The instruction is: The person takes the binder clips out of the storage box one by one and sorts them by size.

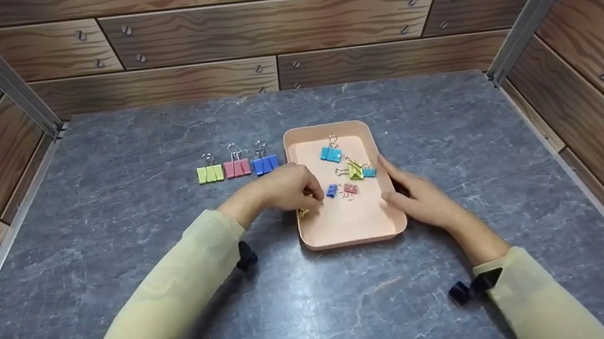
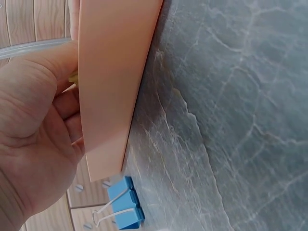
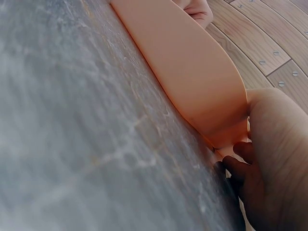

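Observation:
A pale pink tray [image 1: 352, 225] lies on the table with several small binder clips inside. My left hand [image 1: 292, 185] reaches over the tray's left wall, fingers curled, and pinches a yellow-green binder clip [image 1: 304, 212]. Most of that clip is hidden; a bit of yellow clip [image 2: 73, 77] shows by the thumb in the left wrist view. My right hand [image 1: 417, 193] grips the tray's right wall, thumb at the rim. Within the tray are a light-blue clip [image 1: 331, 154], a yellow-green clip [image 1: 355, 170] beside a small light-blue clip [image 1: 369, 172], a blue clip [image 1: 332, 191] and a pink clip [image 1: 351, 189].
Left of the tray, a larger yellow-green clip [image 1: 210, 174], a pink clip [image 1: 237, 168] and a blue clip [image 1: 265, 165] stand in a row, handles up. Wood-patterned panels [image 1: 269, 26] enclose the grey marbled table [image 1: 133, 150] at the back and sides.

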